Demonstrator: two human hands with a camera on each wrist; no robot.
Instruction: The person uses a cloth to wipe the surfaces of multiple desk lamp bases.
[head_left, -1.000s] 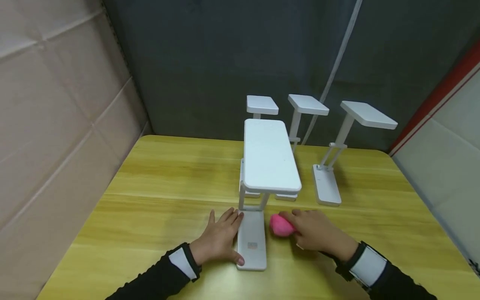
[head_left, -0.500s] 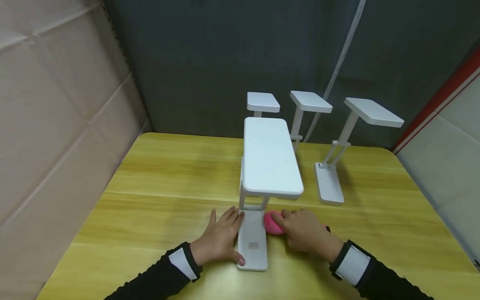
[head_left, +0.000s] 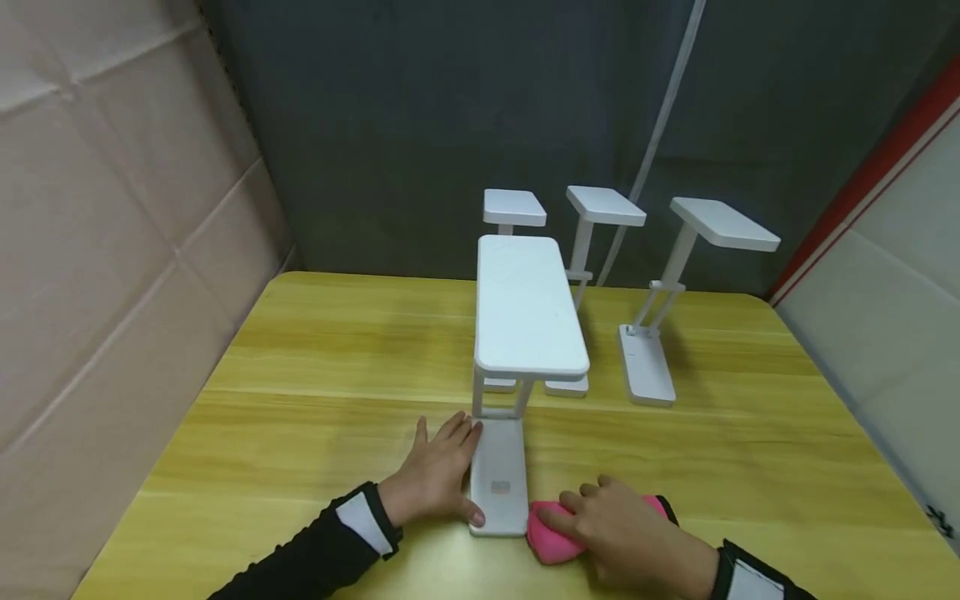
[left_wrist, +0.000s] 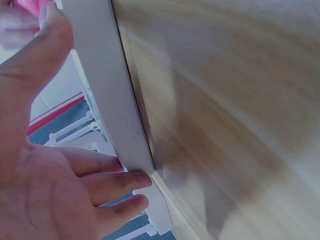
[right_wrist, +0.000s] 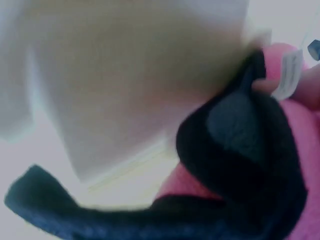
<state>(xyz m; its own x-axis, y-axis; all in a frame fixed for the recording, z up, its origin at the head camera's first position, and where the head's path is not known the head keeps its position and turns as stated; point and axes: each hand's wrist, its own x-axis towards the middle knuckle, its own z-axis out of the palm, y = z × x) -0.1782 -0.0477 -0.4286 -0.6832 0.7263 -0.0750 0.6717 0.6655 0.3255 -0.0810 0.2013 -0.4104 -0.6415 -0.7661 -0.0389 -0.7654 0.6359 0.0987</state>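
Observation:
A white folding stand (head_left: pixel 498 479) stands upright, its flat base on the table and its rectangular top plate (head_left: pixel 531 307) raised on two struts. My left hand (head_left: pixel 435 475) rests along the left edge of the base, fingers spread and thumb at the near corner; in the left wrist view its fingertips (left_wrist: pixel 139 178) touch the side. Beside the base's near right corner, my right hand (head_left: pixel 622 533) grips a soft pink item with black trim (head_left: pixel 551 533). The right wrist view shows the item's black fabric parts (right_wrist: pixel 240 140) and a white tag (right_wrist: pixel 289 74); its full shape is hidden.
Behind the near stand are similar white stands: one at the left (head_left: pixel 514 207), partly hidden, one in the middle (head_left: pixel 606 205) and one at the right (head_left: pixel 647 367). A dark curtain (head_left: pixel 420 133) backs the wood-grain table (head_left: pixel 315 375), with pale panels at both sides.
My right hand, with the pink item, first moves left against the base's right side, then slides toward me to its near corner. The left hand stays in place.

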